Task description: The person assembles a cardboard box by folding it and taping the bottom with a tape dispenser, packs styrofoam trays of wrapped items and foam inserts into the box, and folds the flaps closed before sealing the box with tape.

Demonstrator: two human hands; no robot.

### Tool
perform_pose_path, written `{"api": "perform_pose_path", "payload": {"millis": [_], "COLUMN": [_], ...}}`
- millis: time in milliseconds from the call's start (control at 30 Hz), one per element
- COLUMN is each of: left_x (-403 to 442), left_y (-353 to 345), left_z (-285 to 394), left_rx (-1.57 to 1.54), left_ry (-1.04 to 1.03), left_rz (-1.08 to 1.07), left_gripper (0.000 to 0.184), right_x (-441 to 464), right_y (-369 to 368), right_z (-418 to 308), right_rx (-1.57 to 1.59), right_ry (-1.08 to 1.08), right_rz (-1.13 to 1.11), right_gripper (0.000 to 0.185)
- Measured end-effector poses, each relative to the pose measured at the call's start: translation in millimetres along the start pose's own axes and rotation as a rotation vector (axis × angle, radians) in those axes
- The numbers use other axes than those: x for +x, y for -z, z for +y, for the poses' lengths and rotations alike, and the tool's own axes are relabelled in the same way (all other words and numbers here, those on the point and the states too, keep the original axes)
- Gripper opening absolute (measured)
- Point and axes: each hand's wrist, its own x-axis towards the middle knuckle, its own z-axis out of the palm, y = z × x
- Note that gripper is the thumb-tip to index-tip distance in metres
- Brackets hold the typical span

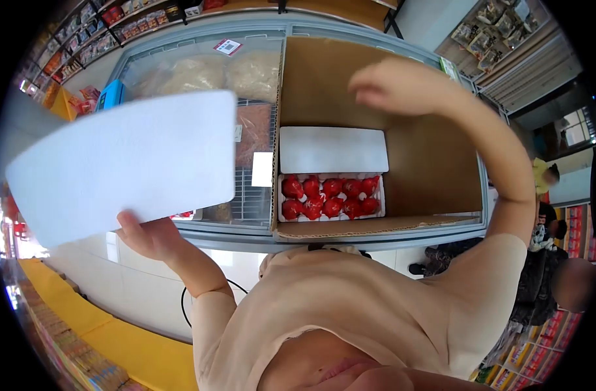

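Left hand point(148, 238) closed at the near edge of a white foam board point(131, 159), fingertips against its face; board held up, tilted, over the left part of a glass-topped freezer point(246, 236). Right hand point(389, 85) raised over the open cardboard box point(435, 156), blurred; fingers look bent, nothing seen in them, exact opening cannot be told. Box at the freezer's right half. Inside, toward its left wall: a white foam tray point(384, 212) of red-wrapped round items point(334, 188), two rows of five. Just beyond the tray, a white foam panel point(334, 150) lies crosswise. Left of the box, clear bags point(197, 73) and a reddish-brown package point(253, 130) show through the glass. Blue-edged device point(110, 96) beside the held board's far edge.
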Motion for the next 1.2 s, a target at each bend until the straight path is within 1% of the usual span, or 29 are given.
{"api": "perform_pose_path", "payload": {"millis": [33,67,100,133,167,233,267,300,333,367,433,467,500,533,600,633,667,700,733,767,800,833,867,933,967,1067,1100,1167,1200], "left_x": [-0.1,-1.1,1.0,4.5,8.3,3.0,-8.6,-20.1,-24.0,-24.5,-23.4,-20.9,-11.6,-7.6,-17.1,-22.5,-28.9,-34.2,-37.9,-40.1,-42.1,-44.5,-47.3,-49.2,-49.8,-49.2,-44.1,-43.8,-44.4], "left_y": [-15.1,-32.0,-52.8,-71.6,-83.9,-127.4,-150.5,-173.7,-181.7,-181.6,-169.2,-160.7,-143.1,-128.3,-106.1,-100.1,-95.7,-92.8,-91.4,-91.2,-90.5,-88.9,-87.9,-89.4,-88.4,-87.2,-89.3,-89.0,-88.8], "left_z": [2.8,6.6,15.0,19.3,13.4,18.7,23.4,28.2,26.7,21.9,6.8,0.6,-2.1,-3.9,-7.3,-5.1,-2.6,-2.5,-4.2,-6.7,-8.8,-9.3,-9.1,-10.9,-12.3,-14.4,-11.4,-13.6,-14.8], "left_rx": [-0.052,-0.104,-0.144,-0.184,-0.134,0.029,0.071,0.117,0.087,0.081,0.074,0.072,0.104,0.137,0.024,0.025,0.028,0.032,0.035,0.03,0.025,0.025,0.027,0.003,0.011,-0.003,-0.019,-0.038,-0.057], "left_ry": [-0.048,-0.093,-0.092,-0.092,-0.071,0.003,0.045,0.081,0.101,0.1,0.017,-0.009,-0.205,-0.405,-0.407,-0.403,-0.427,-0.447,-0.441,-0.467,-0.495,-0.464,-0.463,-0.414,-0.418,-0.408,-0.388,-0.382,-0.377], "left_rz": [-0.031,-0.058,-0.103,-0.149,-0.23,-0.482,-0.623,-0.767,-0.883,-0.885,-0.846,-0.831,-1.064,-1.291,-1.435,-1.431,-1.341,-1.25,-1.244,-1.168,-1.094,-1.062,-1.063,-1.031,-1.027,-1.039,-1.083,-1.085,-1.091], "left_gripper": [0.048,0.044,0.037,0.03,0.025,0.021,0.022,0.023,0.025,0.025,0.024,0.024,0.027,0.031,0.037,0.037,0.038,0.041,0.041,0.039,0.037,0.034,0.034,0.035,0.035,0.034,0.029,0.029,0.029], "right_x": [-15.3,-30.7,-50.9,-58.0,-62.7,-68.1,-70.0,-62.4,-54.6,-46.9,-49.0,-60.5,-70.2,-77.3,-85.2,-75.0,-56.1,-37.9,-17.1,1.9,18.7,36.5,50.1,60.2,59.0,55.2,54.5,54.9,54.7], "right_y": [14.9,30.9,55.0,65.3,74.0,85.3,87.5,84.7,81.9,79.1,63.7,56.2,53.2,55.3,58.9,52.0,43.8,39.4,20.9,9.1,-7.2,-34.2,-71.7,-144.8,-171.5,-210.4,-211.9,-212.8,-215.8], "right_z": [-4.2,-15.4,-42.4,-57.5,-71.8,-95.5,-103.7,-90.5,-77.2,-63.9,0.7,57.0,89.9,95.9,95.5,83.5,68.3,58.7,56.3,43.8,39.3,42.7,51.5,61.8,59.9,46.7,42.9,38.5,39.3], "right_rx": [0.126,0.124,0.295,0.293,0.357,0.488,0.554,0.588,0.62,0.651,0.725,0.868,1.01,1.01,0.816,0.825,0.834,0.787,0.831,0.823,0.789,0.773,0.822,1.203,1.2,1.139,1.141,0.915,0.918], "right_ry": [0.142,0.212,0.126,0.126,0.125,0.121,0.116,0.162,0.209,0.257,0.335,0.212,0.088,0.089,0.054,0.105,0.156,-0.018,-0.111,-0.167,-0.178,-0.218,-0.215,-0.262,-0.315,-0.38,-0.383,-0.317,-0.317], "right_rz": [0.333,0.625,0.612,0.612,0.634,0.675,0.693,0.72,0.745,0.769,0.753,0.743,0.728,0.721,0.081,0.03,-0.024,-0.212,-0.321,-0.453,-0.595,-0.737,-0.845,-1.093,-1.088,-0.992,-0.994,-0.911,-0.918], "right_gripper": [0.021,0.022,0.024,0.024,0.028,0.036,0.041,0.045,0.049,0.052,0.056,0.044,0.031,0.031,0.042,0.04,0.038,0.048,0.046,0.045,0.044,0.043,0.041,0.043,0.044,0.044,0.044,0.044,0.044]}}
